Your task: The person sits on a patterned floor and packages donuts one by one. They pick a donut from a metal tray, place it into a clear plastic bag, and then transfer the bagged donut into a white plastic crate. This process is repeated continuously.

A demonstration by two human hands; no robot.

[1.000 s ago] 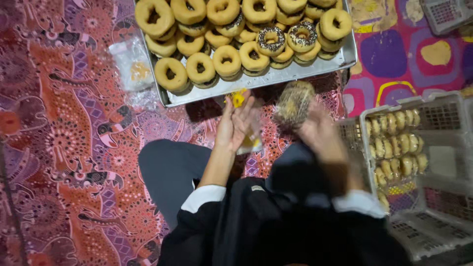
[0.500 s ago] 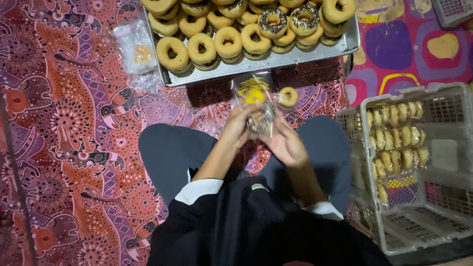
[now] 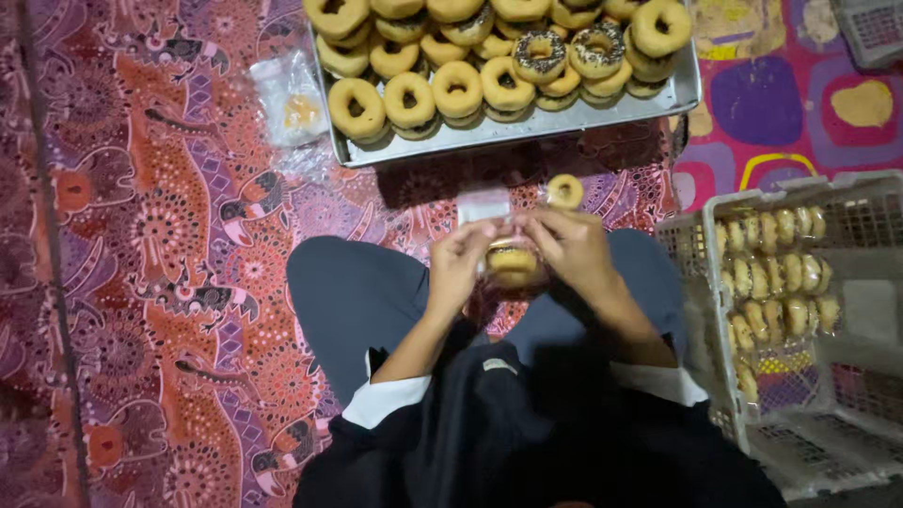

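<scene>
Both hands have drawn in closer to the person's body since half a second ago, and the bagged doughnut has come down with them, so it now sits low over the lap instead of up near the tray's edge.

Going from left to right: on the patterned floor mat (image 3: 141, 235) lies a small heap of clear plastic bags (image 3: 290, 103), just off the left end of the metal tray (image 3: 527, 132), which is packed with ring doughnuts, plain ones mostly and a couple sprinkled dark. Below it, the left hand (image 3: 461, 268) pinches the left side of a clear bag with a doughnut inside (image 3: 513, 265); the right hand (image 3: 576, 252) grips the other side, fingers curled round the top. So the thing lies squarely between the two hands, touching both, neither one nearer than the other. The bag's long axis seems to run away from the body, its open mouth pointing up toward the tray (the plastic is faint against the mat, so I would not swear to that). A loose doughnut (image 3: 565, 191) sits just beyond the right hand's fingertips, closer to that hand than the left. Further right stands a pale plastic crate (image 3: 696, 282) holding rows of already bagged doughnuts (image 3: 781, 282), well apart from the hands.
</scene>
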